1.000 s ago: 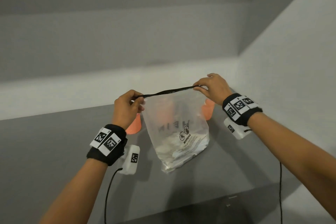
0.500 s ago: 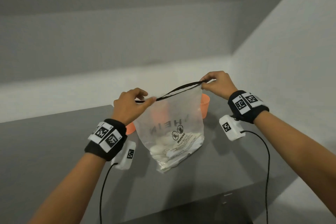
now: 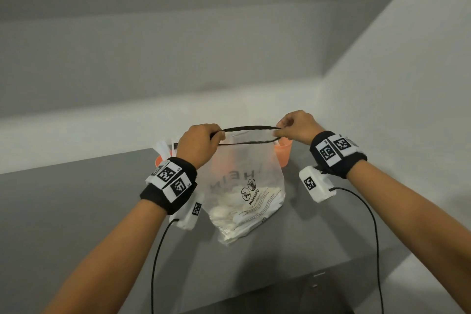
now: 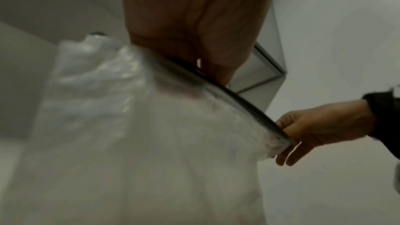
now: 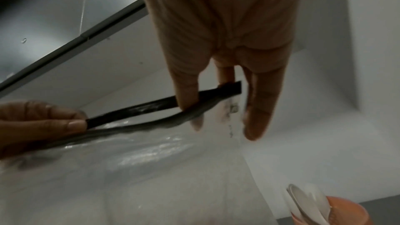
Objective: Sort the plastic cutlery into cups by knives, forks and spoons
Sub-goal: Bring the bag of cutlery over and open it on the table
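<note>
A clear plastic zip bag [image 3: 244, 186] with a black zip strip [image 3: 248, 128] hangs just above the grey table [image 3: 76, 211], white plastic cutlery [image 3: 229, 211] heaped in its bottom. My left hand [image 3: 201, 143] pinches the left end of the strip, my right hand [image 3: 297, 126] the right end [image 5: 229, 86]. The mouth is parted into a narrow slit. Orange cups stand behind the bag: one at the left [image 3: 159, 160] with white cutlery, one at the right [image 3: 283, 151] holding spoons [image 5: 307, 201], a third blurred through the plastic.
Grey walls close the table at the back and right, meeting in a corner [image 3: 323, 76]. The table's front edge [image 3: 280, 285] runs below the bag. Black cables [image 3: 155, 262] hang from both wrist cameras.
The two sides of the zip strip have pulled apart, so the bag's mouth now gapes. Both hands have come closer together and the bag hangs a little lower.
</note>
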The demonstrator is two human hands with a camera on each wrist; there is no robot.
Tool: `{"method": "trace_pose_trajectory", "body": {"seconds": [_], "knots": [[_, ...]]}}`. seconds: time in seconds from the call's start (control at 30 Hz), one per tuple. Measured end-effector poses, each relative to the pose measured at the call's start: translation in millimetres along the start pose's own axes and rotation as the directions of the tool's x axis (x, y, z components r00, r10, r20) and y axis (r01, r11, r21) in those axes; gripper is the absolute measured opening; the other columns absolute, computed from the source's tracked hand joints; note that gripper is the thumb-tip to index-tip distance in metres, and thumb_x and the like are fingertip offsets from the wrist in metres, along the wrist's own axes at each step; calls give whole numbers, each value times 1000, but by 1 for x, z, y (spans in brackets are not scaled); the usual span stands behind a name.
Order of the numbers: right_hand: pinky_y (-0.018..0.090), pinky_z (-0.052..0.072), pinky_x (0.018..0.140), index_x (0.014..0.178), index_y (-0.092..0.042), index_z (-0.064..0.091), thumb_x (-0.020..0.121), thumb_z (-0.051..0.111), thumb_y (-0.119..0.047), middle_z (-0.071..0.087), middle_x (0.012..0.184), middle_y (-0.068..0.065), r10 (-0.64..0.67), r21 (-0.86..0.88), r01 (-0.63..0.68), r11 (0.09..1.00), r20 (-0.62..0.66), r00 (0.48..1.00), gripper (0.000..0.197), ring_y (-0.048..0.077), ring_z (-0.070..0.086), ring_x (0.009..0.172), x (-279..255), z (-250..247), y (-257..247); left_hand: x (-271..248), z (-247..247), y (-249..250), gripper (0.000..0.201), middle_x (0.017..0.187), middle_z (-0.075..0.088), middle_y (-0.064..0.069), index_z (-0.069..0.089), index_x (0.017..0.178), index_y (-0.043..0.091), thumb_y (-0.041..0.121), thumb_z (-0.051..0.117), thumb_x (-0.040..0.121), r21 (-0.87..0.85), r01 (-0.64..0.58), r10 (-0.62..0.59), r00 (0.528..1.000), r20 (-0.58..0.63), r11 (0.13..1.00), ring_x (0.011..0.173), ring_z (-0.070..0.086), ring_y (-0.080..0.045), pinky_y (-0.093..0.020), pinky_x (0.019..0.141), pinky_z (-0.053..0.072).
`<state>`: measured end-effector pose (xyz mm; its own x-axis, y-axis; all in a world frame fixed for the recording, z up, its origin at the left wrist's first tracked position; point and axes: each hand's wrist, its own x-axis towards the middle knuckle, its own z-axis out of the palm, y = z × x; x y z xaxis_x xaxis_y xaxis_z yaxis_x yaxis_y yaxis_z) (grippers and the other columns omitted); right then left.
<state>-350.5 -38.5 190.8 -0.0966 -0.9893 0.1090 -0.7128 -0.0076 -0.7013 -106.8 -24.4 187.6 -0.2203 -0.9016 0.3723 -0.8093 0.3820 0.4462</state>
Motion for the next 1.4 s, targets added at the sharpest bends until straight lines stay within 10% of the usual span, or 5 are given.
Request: {"method": "trace_pose_trajectory", "body": {"seconds": [0.33, 0.5, 0.77, 1.17, 1.4], "knots": [[25, 54, 45, 83, -8, 51, 95, 32, 4, 51, 71, 12, 232, 900, -416, 132, 380, 896, 26, 18, 57, 48, -6, 25, -12, -19, 37, -19, 41, 103, 65, -10, 60, 108, 8, 43, 45, 92, 373, 76, -237, 882, 407, 925, 97, 60, -26, -33, 80, 43], [15, 45, 40, 84, -12, 56, 89, 42, -5, 52, 60, -2, 174, 733, -421, 535, 392, 903, 17, 8, 51, 47, -15, 26, 7, -16, 34, -37, 29, 78, 58, -8, 58, 89, 0, 18, 36, 98, 107, 473, -476, 798, 369, 875, 67, 63, -26, -26, 60, 50], [16, 34, 40, 66, -15, 52, 92, 55, -16, 48, 47, -10, 98, 92, -250, 964, 751, 653, 27, 4, 42, 41, -50, 52, 30, -20, 38, -34, 30, 43, 54, -6, 50, 69, 9, 9, 38, 97, -720, 627, -497, 542, 678, -299, 44, 52, -14, -21, 55, 53], [19, 50, 42, 82, -11, 55, 86, 52, -10, 58, 52, -1, 191, 906, -423, 13, 413, 891, 6, 8, 57, 43, -34, 53, 44, -66, 94, -57, 18, 82, 52, -7, 55, 84, 14, 30, 60, 87, -336, 838, -375, 505, 777, 431, 65, 48, -16, -28, 57, 42], [16, 31, 40, 83, -12, 66, 81, 70, -29, 57, 62, -5, 100, 106, -248, 963, 715, 692, 17, 5, 45, 49, -49, 67, 64, -48, 75, -59, 29, 73, 69, -15, 56, 87, 3, 17, 34, 99, -651, 665, -357, 546, 758, -366, 73, 65, -26, -38, 81, 54]]}}
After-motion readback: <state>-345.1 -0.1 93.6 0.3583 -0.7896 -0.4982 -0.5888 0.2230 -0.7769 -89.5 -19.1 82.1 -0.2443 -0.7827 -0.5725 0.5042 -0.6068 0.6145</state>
